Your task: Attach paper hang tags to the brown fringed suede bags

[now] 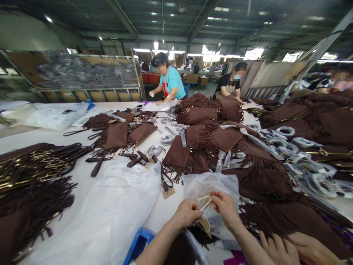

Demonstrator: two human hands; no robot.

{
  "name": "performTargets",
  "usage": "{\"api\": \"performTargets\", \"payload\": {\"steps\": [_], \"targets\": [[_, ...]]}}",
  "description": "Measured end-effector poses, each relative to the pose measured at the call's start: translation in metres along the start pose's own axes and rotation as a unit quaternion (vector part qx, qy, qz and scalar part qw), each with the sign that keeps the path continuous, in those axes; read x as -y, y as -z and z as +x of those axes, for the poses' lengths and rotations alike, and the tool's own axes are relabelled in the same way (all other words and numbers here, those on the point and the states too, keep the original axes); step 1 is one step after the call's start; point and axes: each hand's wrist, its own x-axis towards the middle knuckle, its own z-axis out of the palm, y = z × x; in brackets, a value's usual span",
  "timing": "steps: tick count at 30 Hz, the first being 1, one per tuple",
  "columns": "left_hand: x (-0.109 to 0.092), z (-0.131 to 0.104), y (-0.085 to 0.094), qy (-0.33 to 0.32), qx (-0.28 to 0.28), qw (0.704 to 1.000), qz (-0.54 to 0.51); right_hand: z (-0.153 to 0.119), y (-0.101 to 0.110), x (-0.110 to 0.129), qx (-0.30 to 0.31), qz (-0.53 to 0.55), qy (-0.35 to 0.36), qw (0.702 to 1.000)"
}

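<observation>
Near the front edge of the table, my left hand (188, 212) is closed in a pinch on a white cord (204, 206). A tan paper tag (204, 223) hangs just below those fingers. My right hand (224, 204) pinches the other side of the cord loop, a little to the right. Behind both hands lies a clear plastic bag (213, 184). Dark brown fringed material shows under my hands, partly hidden by my arms. Beside my left forearm stands a blue plastic container (140, 243).
Brown fringed pouches (176, 154) and plastic-wrapped coiled straps (278, 143) cover the middle and right. Pouches with gold clasps (41, 162) lie left of a large plastic sheet (104, 209). A co-worker's hands (292, 246) are close at lower right. Two people (172, 82) (231, 82) work opposite.
</observation>
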Motion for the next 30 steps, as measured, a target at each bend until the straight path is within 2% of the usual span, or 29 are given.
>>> {"api": "performTargets", "payload": {"steps": [4,7,11,13,15,17,18,19,22,24,27,30], "targets": [[0.001,0.000,0.000,0.017,0.009,1.000,-0.014,-0.001,-0.003,0.002,-0.068,0.048,0.004,0.997],[-0.001,-0.002,0.001,0.015,0.026,1.000,-0.003,-0.005,-0.003,0.010,-0.074,0.098,0.014,0.992],[-0.008,-0.010,0.005,-0.031,0.041,0.998,0.030,-0.015,-0.002,0.025,-0.003,0.177,0.000,0.984],[-0.012,-0.014,0.008,-0.060,0.010,0.996,0.063,-0.021,-0.001,0.032,0.042,0.204,-0.020,0.978],[-0.017,-0.016,0.009,-0.113,-0.049,0.988,0.094,-0.028,0.000,0.036,0.083,0.222,-0.041,0.971],[-0.021,-0.017,0.009,-0.176,-0.095,0.976,0.083,-0.033,-0.001,0.038,0.114,0.234,-0.055,0.964],[-0.023,-0.017,0.008,-0.195,-0.099,0.974,0.056,-0.035,-0.001,0.038,0.130,0.242,-0.061,0.960],[-0.024,-0.017,0.006,-0.201,-0.087,0.976,0.019,-0.036,-0.002,0.038,0.146,0.251,-0.066,0.955],[-0.027,-0.015,0.000,-0.163,0.004,0.980,-0.114,-0.039,-0.006,0.037,0.183,0.276,-0.073,0.941],[-0.027,-0.015,-0.001,-0.139,0.028,0.982,-0.123,-0.039,-0.008,0.036,0.189,0.271,-0.073,0.941],[-0.027,-0.019,0.005,-0.123,-0.020,0.992,-0.028,-0.039,-0.009,0.033,0.172,0.206,-0.059,0.961],[-0.029,-0.028,0.016,-0.133,-0.061,0.988,0.051,-0.040,-0.010,0.025,0.155,0.118,-0.038,0.980]]}}
